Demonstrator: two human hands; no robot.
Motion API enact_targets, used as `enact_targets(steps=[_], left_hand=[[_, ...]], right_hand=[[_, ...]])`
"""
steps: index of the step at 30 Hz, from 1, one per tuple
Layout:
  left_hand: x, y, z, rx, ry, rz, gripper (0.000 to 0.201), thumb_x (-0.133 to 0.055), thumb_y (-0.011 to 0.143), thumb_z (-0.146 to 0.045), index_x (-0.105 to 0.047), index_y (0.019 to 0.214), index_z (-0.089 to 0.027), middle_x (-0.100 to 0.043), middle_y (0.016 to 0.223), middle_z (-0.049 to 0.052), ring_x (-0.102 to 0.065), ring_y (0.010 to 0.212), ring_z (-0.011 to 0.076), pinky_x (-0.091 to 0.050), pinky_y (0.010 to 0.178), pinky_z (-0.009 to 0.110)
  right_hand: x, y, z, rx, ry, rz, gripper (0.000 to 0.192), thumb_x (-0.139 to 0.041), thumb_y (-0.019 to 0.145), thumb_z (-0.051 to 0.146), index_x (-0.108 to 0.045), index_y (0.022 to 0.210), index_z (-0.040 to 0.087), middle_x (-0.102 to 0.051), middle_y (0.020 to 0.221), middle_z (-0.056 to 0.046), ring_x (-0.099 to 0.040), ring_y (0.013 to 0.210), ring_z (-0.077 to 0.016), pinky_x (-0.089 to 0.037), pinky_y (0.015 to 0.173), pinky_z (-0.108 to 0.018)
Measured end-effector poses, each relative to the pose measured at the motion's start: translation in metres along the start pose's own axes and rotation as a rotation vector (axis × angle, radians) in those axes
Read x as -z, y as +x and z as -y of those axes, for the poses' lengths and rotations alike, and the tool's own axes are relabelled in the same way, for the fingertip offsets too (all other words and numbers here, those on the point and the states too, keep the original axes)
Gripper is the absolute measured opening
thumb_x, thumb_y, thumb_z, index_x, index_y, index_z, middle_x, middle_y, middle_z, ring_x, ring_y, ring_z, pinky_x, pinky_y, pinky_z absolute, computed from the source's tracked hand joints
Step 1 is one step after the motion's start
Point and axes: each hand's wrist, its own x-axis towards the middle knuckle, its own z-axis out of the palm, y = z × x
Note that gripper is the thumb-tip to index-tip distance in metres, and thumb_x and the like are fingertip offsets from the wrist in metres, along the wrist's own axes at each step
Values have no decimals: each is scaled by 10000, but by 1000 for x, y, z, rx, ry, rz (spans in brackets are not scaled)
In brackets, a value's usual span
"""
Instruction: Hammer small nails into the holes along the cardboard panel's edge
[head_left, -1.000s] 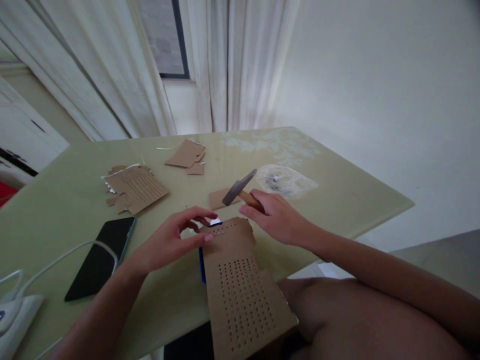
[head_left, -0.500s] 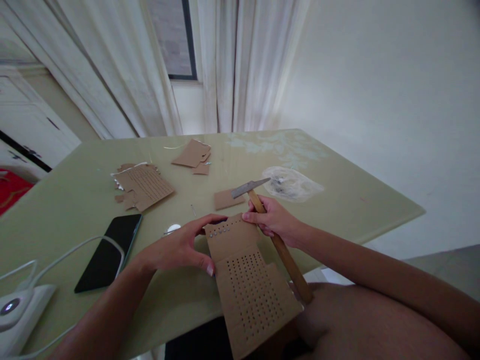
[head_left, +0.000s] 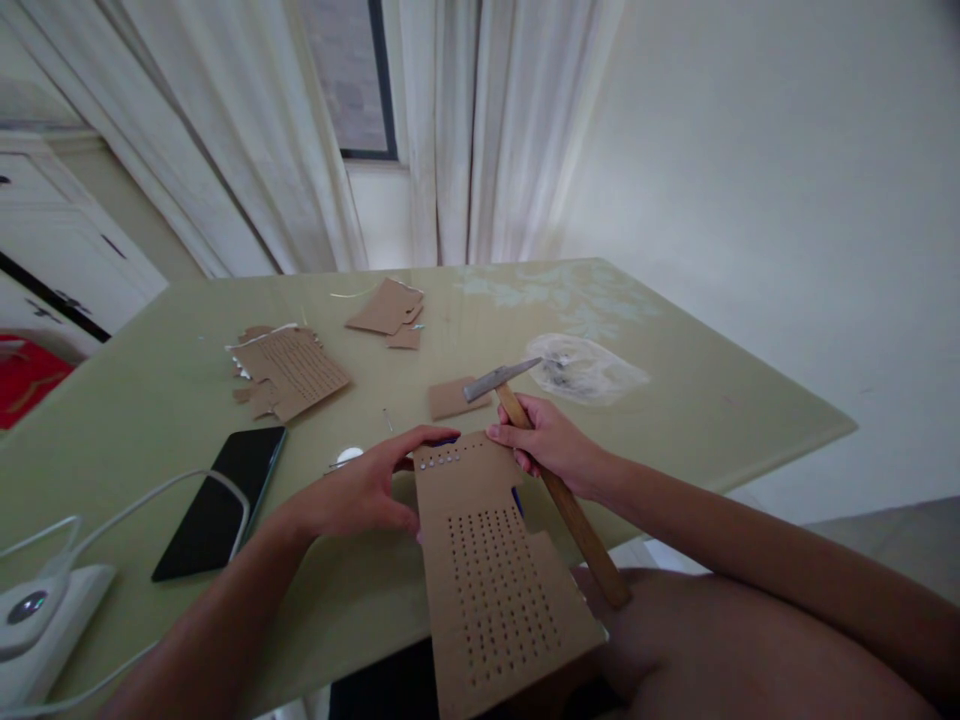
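Observation:
A brown cardboard sheet (head_left: 480, 480) with rows of punched holes hangs over the table's front edge. A short row of silvery nail heads (head_left: 439, 460) shows near its far end. My left hand (head_left: 360, 490) grips the sheet's left edge near that end, its fingertips partly hidden. Something dark blue (head_left: 517, 502) peeks out behind the cardboard. My right hand (head_left: 551, 445) is wrapped round the wooden handle of a hammer (head_left: 570, 510), whose metal head points up and away. Its thumb also touches the sheet's far right corner.
A phone (head_left: 221, 505) with a white cable and a white power strip (head_left: 52, 620) lie at the left. Cardboard pieces (head_left: 289, 370), a small cardboard rectangle (head_left: 454, 398), a loose nail (head_left: 388, 420), a white round object (head_left: 349, 456) and a clear plastic bag (head_left: 581, 368) are on the table.
The cardboard sheet has turned slightly, its near end swinging left. The blue thing behind it now shows at the right notch. My right hand keeps hold of the hammer.

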Motion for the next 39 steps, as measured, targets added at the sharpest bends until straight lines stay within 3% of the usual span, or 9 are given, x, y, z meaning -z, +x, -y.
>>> enact_targets(steps=[8, 11, 14, 18, 23, 27, 33, 36, 39], left_hand=[[15, -8, 4, 21, 87, 39, 906, -881, 849, -294, -471, 1656, -323, -586, 1665, 112, -598, 1510, 320, -540, 1217, 516], [31, -6, 19, 2, 321, -204, 496, -652, 1015, -356, -642, 1499, -251, -712, 1509, 127, -705, 1365, 306, -601, 1136, 517], [40, 1, 38, 46, 727, -506, 453, -465, 1028, -207, -732, 1394, -187, -729, 1478, 162, -689, 1369, 341, -531, 1202, 581], [42, 8, 52, 121, 928, -466, 568, -430, 933, -63, -780, 1365, -177, -715, 1520, 168, -670, 1406, 350, -487, 1242, 570], [39, 7, 47, 126, 909, -459, 381, -489, 978, -171, -857, 1070, -205, -832, 1210, 157, -769, 1140, 319, -588, 1067, 450], [35, 5, 40, 106, 889, -498, 260, -531, 969, -221, -775, 879, -224, -797, 1007, 125, -747, 939, 286, -589, 888, 389], [29, 3, 27, 69, 800, -646, 195, -506, 1047, -283, -681, 991, -218, -746, 938, 94, -713, 853, 262, -569, 781, 367], [21, 1, 9, -54, 530, -707, 210, -628, 1054, -406, -698, 1086, -211, -767, 996, 59, -735, 872, 217, -600, 786, 328], [10, -1, -11, -253, 174, -691, 144, -793, 974, -350, -754, 1025, -221, -774, 946, 21, -740, 858, 173, -607, 788, 276]], right_hand=[[1, -3, 0, 4, -54, 72, 450, -940, 786, 466, -573, 912, 237, -598, 577, 94, -514, 432, -74, -356, 363, -158], [1, -3, 2, 12, -75, 72, 480, -961, 764, 498, -589, 907, 231, -631, 624, 75, -529, 446, -73, -359, 363, -164], [0, -3, 3, 24, -114, 73, 491, -976, 743, 499, -600, 906, 229, -660, 647, 55, -553, 466, -85, -365, 362, -172], [-2, -4, 5, 29, -155, 100, 489, -977, 737, 499, -614, 923, 228, -682, 670, 38, -608, 532, -117, -391, 373, -177], [-3, -5, 6, 13, -226, 126, 465, -947, 767, 507, -634, 960, 222, -701, 677, 28, -573, 524, -117, -416, 384, -189], [-2, -5, 6, 35, -262, 117, 451, -937, 781, 514, -650, 964, 219, -706, 710, 20, -554, 523, -116, -426, 385, -202], [-2, -6, 7, 51, -212, 108, 442, -923, 801, 535, -639, 924, 220, -707, 754, 8, -551, 531, -111, -403, 382, -210], [-2, -6, 7, 38, -216, 118, 439, -919, 802, 536, -643, 928, 220, -705, 737, 11, -567, 540, -118, -411, 386, -207], [-2, -6, 7, 37, -212, 132, 442, -919, 803, 535, -644, 945, 219, -722, 757, 7, -599, 564, -126, -414, 382, -201]])
